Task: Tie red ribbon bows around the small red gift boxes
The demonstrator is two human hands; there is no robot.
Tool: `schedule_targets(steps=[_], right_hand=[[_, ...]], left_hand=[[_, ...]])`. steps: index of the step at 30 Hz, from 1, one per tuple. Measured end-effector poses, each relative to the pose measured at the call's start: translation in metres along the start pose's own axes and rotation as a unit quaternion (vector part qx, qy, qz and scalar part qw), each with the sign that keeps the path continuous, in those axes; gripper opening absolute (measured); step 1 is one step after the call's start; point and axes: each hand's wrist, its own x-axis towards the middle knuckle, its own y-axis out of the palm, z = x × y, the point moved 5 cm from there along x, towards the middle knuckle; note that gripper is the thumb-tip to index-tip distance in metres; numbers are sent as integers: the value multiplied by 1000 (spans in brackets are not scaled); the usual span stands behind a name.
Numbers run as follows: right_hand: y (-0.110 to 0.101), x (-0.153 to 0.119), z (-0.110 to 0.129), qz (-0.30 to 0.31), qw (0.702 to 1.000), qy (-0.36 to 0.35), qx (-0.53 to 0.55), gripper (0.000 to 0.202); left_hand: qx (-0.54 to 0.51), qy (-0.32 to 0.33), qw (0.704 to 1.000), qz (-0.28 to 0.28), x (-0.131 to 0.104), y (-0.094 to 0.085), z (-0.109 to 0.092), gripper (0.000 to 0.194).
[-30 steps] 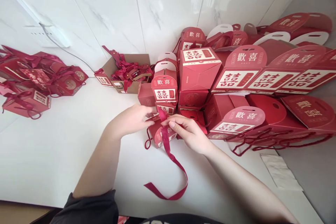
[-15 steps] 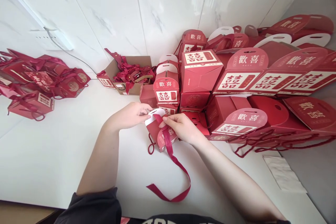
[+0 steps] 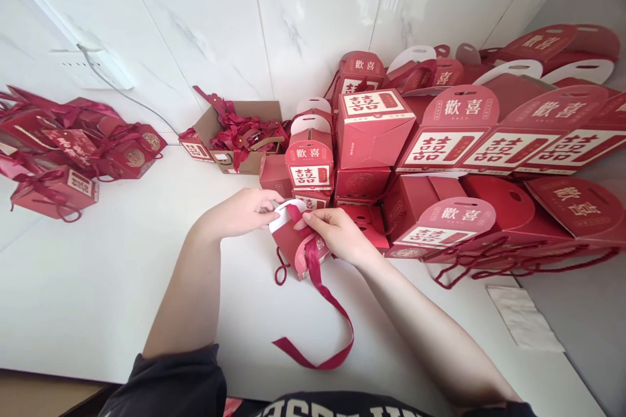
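A small red gift box [image 3: 288, 241] stands on the white table in front of me, with a rounded handle flap [image 3: 280, 214] raised at its far left, its white inner side showing. My left hand [image 3: 249, 212] pinches the edge of that flap between thumb and fingers. In my right hand [image 3: 335, 229], thumb and fingertips grip a dark red satin ribbon [image 3: 295, 212] close to the flap's slot. The ribbon's long tail [image 3: 342, 313] passes over the box and curls on the table towards me. A twisted red cord loop [image 3: 280, 273] hangs at the box's left side.
Many red gift boxes [image 3: 445, 137] are stacked at the right and back. An open cardboard box [image 3: 242, 163] of ribbons stands by the wall. Finished-looking ribboned boxes [image 3: 59, 192] sit at far left. Folded white paper [image 3: 524, 318] lies at right.
My right fingers have shifted slightly, and the ribbon's upper end now sits nearer the flap's slot. The left hand keeps its hold. The view has moved a little.
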Motion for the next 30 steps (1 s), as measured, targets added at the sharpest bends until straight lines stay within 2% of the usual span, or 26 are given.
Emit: schedule_targets(steps=[4,9,14,17,23,30], right_hand=[[4,5,2,15,1000,-4,-25,43],[6,6,8,3,997,-16,-75,41],[1,3,10,-35,992,-17,-124,38],[-1,2,12,-60,985,-28,-160,37],[6,2,18,-32,981,-71,-179,35],[6,1,18,-26,981,-79,-172,32]], left_hand=[[-32,-17,999,23,0,1,3,52],[-98,-12,995,28,7,2,3,46],[-17,45,998,37,12,4,-3,42],[-11,48,998,37,12,5,-3,40],[-23,52,998,28,10,3,-3,35],[-37,77,996,7,11,3,-4,37]])
